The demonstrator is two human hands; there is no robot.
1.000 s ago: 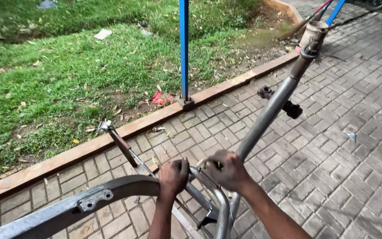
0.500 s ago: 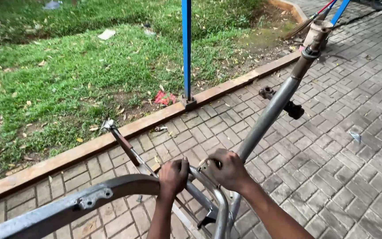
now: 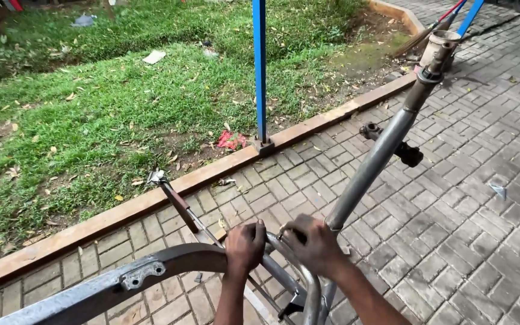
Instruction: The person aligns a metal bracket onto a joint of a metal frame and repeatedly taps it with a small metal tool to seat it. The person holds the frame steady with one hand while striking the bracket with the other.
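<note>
— So what have you got hold of down there?

— You've got a bare grey metal bicycle frame (image 3: 368, 174), lying low in front of you over the grey brick paving (image 3: 476, 241). Your left hand (image 3: 245, 245) has its grip closed around a thin tube where the curved grey metal bar (image 3: 109, 286) meets the frame. Your right hand (image 3: 311, 244) is just beside it, grip clamped on the frame at the foot of the long straight tube.

— And that long tube, where does it run?

— Up and away from you to the right, ending in the rusty pale head tube (image 3: 437, 51).

— Anything close by?

— A hammer with a brown wooden handle (image 3: 173, 195) lies on the paving just beyond your left hand, its head near the reddish-brown brick kerb (image 3: 200, 177). A blue metal post (image 3: 260, 69) stands upright at the kerb, with a scrap of red litter (image 3: 231, 140) on the grass (image 3: 91, 102) beside it.
</note>
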